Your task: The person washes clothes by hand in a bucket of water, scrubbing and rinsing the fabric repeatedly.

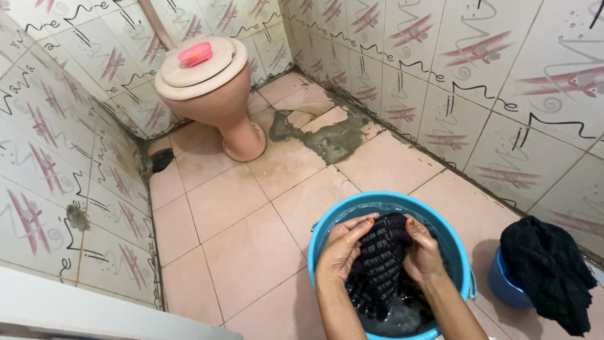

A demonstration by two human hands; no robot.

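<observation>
A light blue bucket point(454, 240) with water stands on the tiled floor at the lower right. Above it hangs a wet black striped garment point(380, 261), bunched between both hands. My left hand point(343, 245) grips the garment's left side, fingers curled over its top. My right hand point(421, 252) is closed on the right side, wrist over the bucket's water. The garment's lower end dips into the water.
A smaller dark blue container point(503, 283) at the right edge has a black cloth point(550, 271) draped over it. A pink toilet point(217, 88) with a closed lid and a pink soap dish point(195, 54) stands in the far corner. Patterned tiled walls close in left and right; broken floor patch point(321, 129) nearby.
</observation>
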